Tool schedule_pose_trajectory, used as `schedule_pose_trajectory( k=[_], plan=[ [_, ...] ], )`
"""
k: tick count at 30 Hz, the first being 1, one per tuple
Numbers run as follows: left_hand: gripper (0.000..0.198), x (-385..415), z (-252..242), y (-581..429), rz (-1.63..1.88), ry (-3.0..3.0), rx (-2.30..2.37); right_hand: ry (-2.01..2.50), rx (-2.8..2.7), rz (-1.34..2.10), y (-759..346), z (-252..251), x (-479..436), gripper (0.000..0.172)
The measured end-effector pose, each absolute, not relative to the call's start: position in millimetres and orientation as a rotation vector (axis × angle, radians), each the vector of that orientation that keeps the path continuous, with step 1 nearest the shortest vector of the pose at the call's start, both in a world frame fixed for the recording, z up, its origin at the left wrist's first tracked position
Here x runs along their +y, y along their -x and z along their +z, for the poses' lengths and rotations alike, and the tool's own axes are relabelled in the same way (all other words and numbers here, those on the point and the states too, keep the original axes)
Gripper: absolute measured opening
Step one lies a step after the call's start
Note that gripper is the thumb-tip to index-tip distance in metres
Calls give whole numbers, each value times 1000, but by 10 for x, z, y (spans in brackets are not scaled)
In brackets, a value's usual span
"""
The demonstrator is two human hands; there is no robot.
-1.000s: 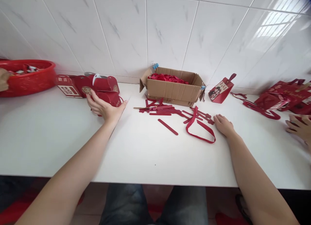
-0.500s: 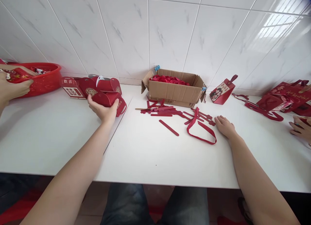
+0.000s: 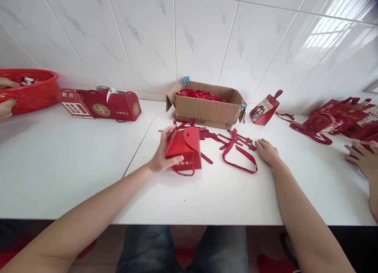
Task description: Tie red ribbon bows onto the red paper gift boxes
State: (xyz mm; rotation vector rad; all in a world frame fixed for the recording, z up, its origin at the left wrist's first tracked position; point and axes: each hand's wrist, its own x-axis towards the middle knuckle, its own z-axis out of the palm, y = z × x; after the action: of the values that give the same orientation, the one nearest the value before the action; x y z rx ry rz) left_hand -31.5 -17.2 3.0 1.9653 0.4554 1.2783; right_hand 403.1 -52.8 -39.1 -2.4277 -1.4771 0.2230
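Note:
My left hand grips a small red gift box from its left side, thumb across the front. The box has a rounded flap, gold lettering and a twisted cord hanging at its front. My right hand lies on the table, fingers stretched out and holding nothing. Just left of its fingertips are red strips with flower-shaped ends. A red ribbon loop lies beside them. Behind the gift box, a pile of red strips is partly hidden.
A cardboard box of red ribbon stands by the tiled wall. Red boxes and a red basin are at the left. A triangular red box stands right of centre. Co-workers' hands show at both edges, one at right.
My left hand has carried the gift box rightward, away from the other red boxes, to in front of the strips. My right hand stays on the table. The view has shifted slightly.

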Motion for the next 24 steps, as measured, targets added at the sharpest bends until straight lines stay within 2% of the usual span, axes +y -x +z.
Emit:
schedule_pose_trajectory(
  k=[5,7,9,10,13,15,18,21,24],
  plan=[
    [105,-370,-85,147,861,-2007,223,2407,-1490,198,-4047,-414,-529,54],
    [101,-263,-125,175,847,-1948,245,2401,-1488,187,-4057,-425,-532,53],
    [92,-26,-127,297,1037,-1868,489,2395,-1489,181,-4066,-435,-533,52],
    [93,132,-104,400,1202,-1802,670,2392,-1492,180,-4070,-440,-533,51],
    [106,671,69,884,1672,-1701,1281,2395,-1485,180,-4074,-448,-529,49],
    [114,1003,259,1314,1741,-1770,1671,2400,-1466,170,-4071,-448,-523,50],
    [104,1386,584,1966,1634,-1645,2106,2407,-1423,148,-4067,-441,-508,50],
    [112,1664,865,2433,1406,-1681,2279,2412,-1365,126,-4066,-440,-488,48],
    [103,1881,1026,2649,950,-1732,2349,2396,-1311,99,-4062,-448,-472,45]
  ],
)
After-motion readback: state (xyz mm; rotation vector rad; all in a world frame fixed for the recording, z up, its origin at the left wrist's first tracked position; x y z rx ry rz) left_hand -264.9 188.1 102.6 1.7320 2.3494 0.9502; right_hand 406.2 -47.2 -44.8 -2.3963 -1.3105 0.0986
